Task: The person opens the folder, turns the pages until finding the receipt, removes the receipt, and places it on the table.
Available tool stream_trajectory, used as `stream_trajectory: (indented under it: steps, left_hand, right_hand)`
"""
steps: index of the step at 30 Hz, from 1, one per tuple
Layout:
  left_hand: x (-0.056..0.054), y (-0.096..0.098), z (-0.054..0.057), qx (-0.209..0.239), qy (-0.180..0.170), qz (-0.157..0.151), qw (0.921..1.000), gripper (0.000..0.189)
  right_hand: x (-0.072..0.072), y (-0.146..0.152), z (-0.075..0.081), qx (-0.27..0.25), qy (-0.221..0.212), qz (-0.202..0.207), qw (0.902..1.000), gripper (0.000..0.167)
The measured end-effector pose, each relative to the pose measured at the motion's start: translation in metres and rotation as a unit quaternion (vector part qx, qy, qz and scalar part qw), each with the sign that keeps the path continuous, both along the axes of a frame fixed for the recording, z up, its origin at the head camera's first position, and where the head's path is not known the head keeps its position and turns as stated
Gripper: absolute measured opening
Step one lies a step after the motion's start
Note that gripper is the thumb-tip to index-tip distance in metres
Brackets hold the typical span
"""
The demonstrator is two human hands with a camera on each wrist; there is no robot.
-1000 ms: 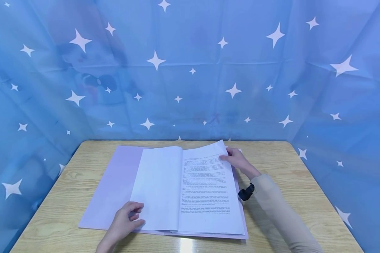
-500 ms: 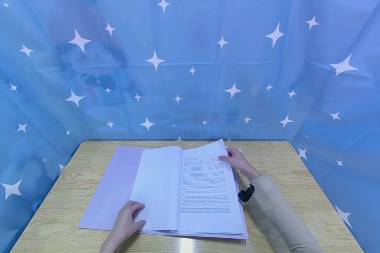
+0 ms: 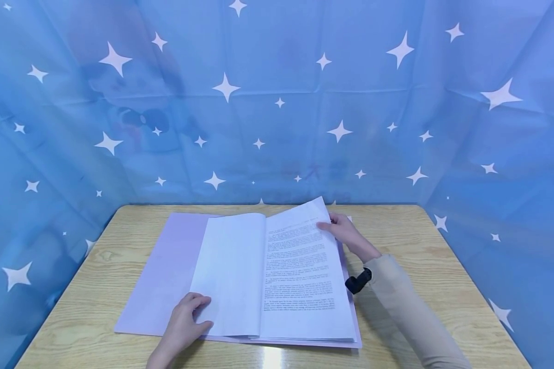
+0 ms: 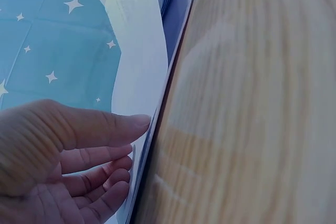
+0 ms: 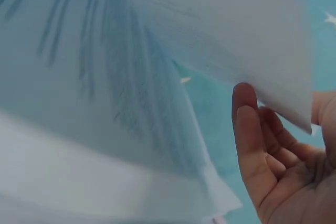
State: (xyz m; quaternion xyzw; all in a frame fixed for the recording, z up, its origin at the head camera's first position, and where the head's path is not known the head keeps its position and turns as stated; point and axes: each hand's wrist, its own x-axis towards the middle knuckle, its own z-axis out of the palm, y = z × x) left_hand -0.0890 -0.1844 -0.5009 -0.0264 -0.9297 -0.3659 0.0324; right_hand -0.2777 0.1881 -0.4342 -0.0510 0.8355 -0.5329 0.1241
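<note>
A lilac folder lies spread on the table with white pages in it. The left page looks blank, and the right page carries lines of print. My right hand pinches the right page near its far right corner and keeps that corner raised. In the right wrist view the lifted page runs between thumb and fingers, above a printed sheet. My left hand rests at the near left corner of the left page, its thumb and fingertips touching the paper and its fingers loosely bent.
The wooden table surrounds the folder. A blue curtain with white stars rises behind the table and along both sides. A black device sits on the right wrist by the beige sleeve.
The far right corner of the right page has risen and shifted slightly left with my right hand. My left hand has moved a little right, its fingers less bent than a second ago.
</note>
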Motion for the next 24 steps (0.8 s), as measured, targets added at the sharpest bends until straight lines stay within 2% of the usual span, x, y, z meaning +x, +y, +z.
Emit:
stream_trajectory:
  steps: [10, 24]
  left_hand:
    - [0.001, 0.000, 0.001, 0.002, 0.000, -0.003, 1.0000, 0.044]
    - [0.000, -0.002, -0.001, 0.009, -0.006, -0.004, 0.9999, 0.044]
  right_hand:
    - [0.000, -0.020, 0.021, -0.086, -0.061, 0.014, 0.9943, 0.039]
    - [0.004, -0.051, 0.038, -0.149, -0.053, 0.060, 0.9856, 0.037]
